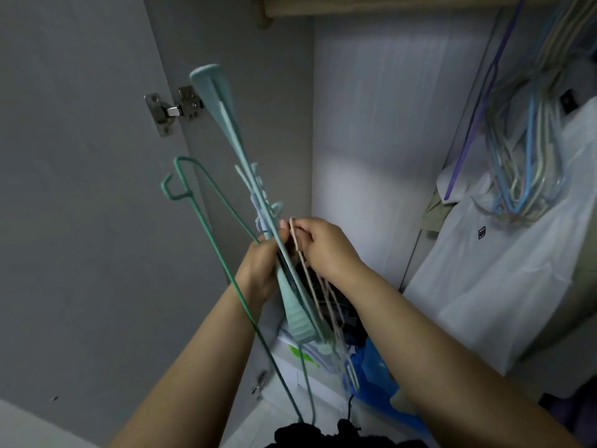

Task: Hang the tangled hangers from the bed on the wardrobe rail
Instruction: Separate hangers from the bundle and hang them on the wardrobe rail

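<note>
I hold a tangled bundle of hangers in front of the open wardrobe. My left hand (258, 270) grips the bundle around its middle: a thick pale-teal plastic hanger (223, 124) pointing up, and a thin green wire hanger (197, 202) sticking out to the left. My right hand (326, 247) pinches a thin beige wire hanger (310, 279) at its top, beside the teal one. The wooden wardrobe rail (387, 6) runs along the top of the view. Several hangers (523, 150) hang from it at the right, blue, purple and pale.
The grey wardrobe door (80, 189) stands open at the left with a metal hinge (174, 108). A white shirt (504, 273) hangs at the right. Folded clothes and a blue bag (378, 376) lie on the wardrobe floor below my hands.
</note>
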A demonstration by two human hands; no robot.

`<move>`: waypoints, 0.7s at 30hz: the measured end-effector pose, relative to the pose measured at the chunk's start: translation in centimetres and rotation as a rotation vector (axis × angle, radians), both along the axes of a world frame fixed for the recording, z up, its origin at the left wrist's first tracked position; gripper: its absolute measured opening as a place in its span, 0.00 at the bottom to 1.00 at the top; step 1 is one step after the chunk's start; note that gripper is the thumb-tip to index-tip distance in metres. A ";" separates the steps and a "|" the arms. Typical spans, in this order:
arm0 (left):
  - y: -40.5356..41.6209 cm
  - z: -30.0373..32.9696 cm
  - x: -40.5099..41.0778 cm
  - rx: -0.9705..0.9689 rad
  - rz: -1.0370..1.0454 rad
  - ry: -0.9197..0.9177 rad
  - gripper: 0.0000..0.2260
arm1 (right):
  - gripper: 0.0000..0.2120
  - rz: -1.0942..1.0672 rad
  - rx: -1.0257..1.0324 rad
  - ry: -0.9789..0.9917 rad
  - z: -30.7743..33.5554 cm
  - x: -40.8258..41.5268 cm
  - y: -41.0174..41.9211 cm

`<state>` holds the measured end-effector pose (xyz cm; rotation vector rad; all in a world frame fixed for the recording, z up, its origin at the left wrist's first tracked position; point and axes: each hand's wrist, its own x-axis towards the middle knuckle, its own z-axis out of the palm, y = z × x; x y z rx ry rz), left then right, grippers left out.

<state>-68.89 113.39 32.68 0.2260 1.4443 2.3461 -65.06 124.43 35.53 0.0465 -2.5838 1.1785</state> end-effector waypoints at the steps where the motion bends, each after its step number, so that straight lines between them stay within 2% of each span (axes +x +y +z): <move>1: 0.0 0.0 0.1 0.030 -0.038 -0.001 0.15 | 0.14 -0.019 0.025 -0.006 0.0 0.0 0.0; 4: -0.2 -0.2 0.3 0.084 -0.143 -0.017 0.21 | 0.13 -0.063 0.065 -0.036 0.5 0.3 0.6; 6: -0.5 -0.3 0.0 0.077 -0.163 -0.025 0.25 | 0.12 -0.090 0.197 -0.050 0.8 0.3 1.5; 8: -0.7 -0.2 -0.3 0.035 -0.180 0.004 0.23 | 0.12 -0.089 0.324 -0.062 0.6 0.2 2.2; 11: -0.3 0.1 -0.1 -0.035 -0.151 0.015 0.16 | 0.14 -0.075 0.407 -0.067 0.3 0.3 2.7; 13: 0.2 0.5 0.4 -0.053 -0.106 0.004 0.11 | 0.16 -0.036 0.377 -0.135 0.5 0.3 2.8; 16: 0.8 0.8 0.3 -0.103 0.021 -0.007 0.07 | 0.10 0.027 0.191 -0.234 1.2 0.7 3.3; 18: 0.5 0.6 -0.5 -0.162 0.130 0.016 0.05 | 0.10 -0.039 0.124 -0.199 1.5 0.7 4.7; 21: -0.7 0.0 -1.6 -0.192 0.186 0.009 0.04 | 0.14 -0.172 0.018 -0.159 1.9 0.5 7.6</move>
